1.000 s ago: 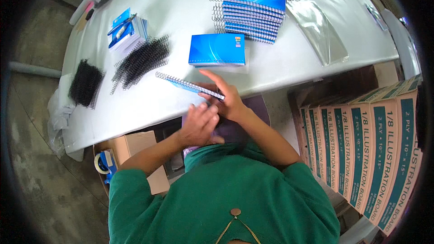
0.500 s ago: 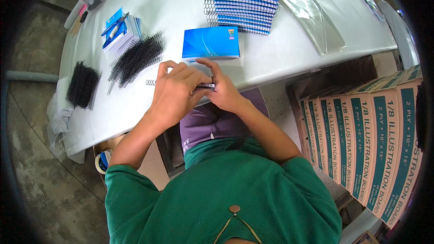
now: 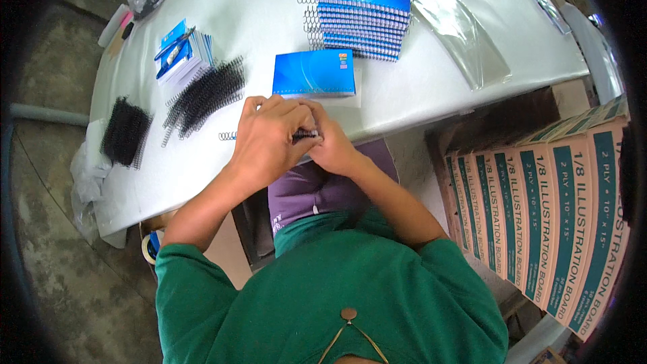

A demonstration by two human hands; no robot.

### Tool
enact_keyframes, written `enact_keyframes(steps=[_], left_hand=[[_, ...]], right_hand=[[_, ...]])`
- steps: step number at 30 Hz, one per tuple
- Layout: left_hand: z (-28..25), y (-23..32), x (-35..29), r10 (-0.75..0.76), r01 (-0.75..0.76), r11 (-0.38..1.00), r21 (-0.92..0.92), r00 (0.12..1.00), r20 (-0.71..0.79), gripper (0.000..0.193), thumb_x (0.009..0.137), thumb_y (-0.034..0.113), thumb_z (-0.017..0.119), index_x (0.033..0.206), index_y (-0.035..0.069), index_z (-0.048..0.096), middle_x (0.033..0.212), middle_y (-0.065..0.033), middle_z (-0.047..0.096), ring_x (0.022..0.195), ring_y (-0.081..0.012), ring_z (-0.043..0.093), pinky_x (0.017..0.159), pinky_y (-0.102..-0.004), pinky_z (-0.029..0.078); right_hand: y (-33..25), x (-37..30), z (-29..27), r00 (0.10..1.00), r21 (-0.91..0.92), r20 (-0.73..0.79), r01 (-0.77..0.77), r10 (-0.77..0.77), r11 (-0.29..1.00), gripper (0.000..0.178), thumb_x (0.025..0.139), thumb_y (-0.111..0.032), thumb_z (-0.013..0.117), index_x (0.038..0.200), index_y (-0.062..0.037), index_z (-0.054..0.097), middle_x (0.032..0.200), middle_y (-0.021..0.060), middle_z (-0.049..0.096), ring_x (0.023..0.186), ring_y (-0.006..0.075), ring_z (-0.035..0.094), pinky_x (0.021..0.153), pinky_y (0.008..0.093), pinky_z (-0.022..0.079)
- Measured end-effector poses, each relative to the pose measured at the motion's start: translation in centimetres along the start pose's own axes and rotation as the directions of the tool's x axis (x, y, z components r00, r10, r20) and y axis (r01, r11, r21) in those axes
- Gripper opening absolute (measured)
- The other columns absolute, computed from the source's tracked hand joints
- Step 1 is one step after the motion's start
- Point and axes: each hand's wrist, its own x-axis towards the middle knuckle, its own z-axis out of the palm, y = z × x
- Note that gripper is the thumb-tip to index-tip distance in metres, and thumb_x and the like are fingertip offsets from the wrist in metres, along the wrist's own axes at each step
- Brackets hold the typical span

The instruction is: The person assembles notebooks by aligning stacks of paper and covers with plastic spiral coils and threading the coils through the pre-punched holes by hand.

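Note:
Both hands are closed around a small spiral notebook at the table's near edge. My left hand [image 3: 264, 136] covers most of it, its fingers bent over the top. My right hand [image 3: 331, 145] grips the other end, with its thumb and fingers at the black coil [image 3: 304, 135]. A loose end of that coil [image 3: 226, 136] sticks out to the left of my left hand. The notebook's pages and cover are mostly hidden by the fingers. Just beyond the hands lies a blue-covered notepad [image 3: 313, 73] with punched holes along its near edge.
A tall stack of blue spiral notebooks [image 3: 364, 27] stands at the back, with clear plastic sheets [image 3: 465, 44] to its right. Two piles of black coils, one nearer [image 3: 205, 98] and one far left [image 3: 126, 135], lie near blue pads [image 3: 192, 67] topped by pliers [image 3: 176, 46]. Cartons [image 3: 532, 202] stand at right.
My right hand's raised forefinger has come down and in toward the left hand. The hands stay on the notebook. The table's things sit slightly lower in the picture.

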Motion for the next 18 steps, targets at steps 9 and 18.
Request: enact_keyframes(steps=[9,18], left_hand=[[-2.9,0.5,3.1,-0.429,-0.006,0.809,-0.587,0.677,-0.598,0.073,0.072,0.028,0.075,0.127,-0.002,0.039,0.117,-0.0173,0.05,0.111,-0.0244,0.047,0.097,-0.0347,0.034],[-0.8,0.8,16.4,0.142,-0.347,0.938,0.002,0.38,-0.914,0.019,0.083,0.004,0.057,0.101,0.006,0.063,0.094,-0.0101,0.065,0.085,-0.0246,0.062,0.074,-0.0333,0.048]], right_hand=[[-9.0,2.2,-5.0,0.727,0.395,-0.675,0.499,-0.126,0.771,0.047,0.084,-0.015,0.063,0.121,-0.0082,0.035,0.11,0.0078,0.044,0.095,0.0149,0.048,0.085,0.0305,0.044],[-6.9,9.4,-12.1,0.454,-0.225,-0.84,0.206,-0.297,0.952,0.057,0.095,-0.04,0.037,0.132,0.0034,0.031,0.131,0.0231,0.039,0.125,0.0309,0.035,0.105,0.0364,0.024]])
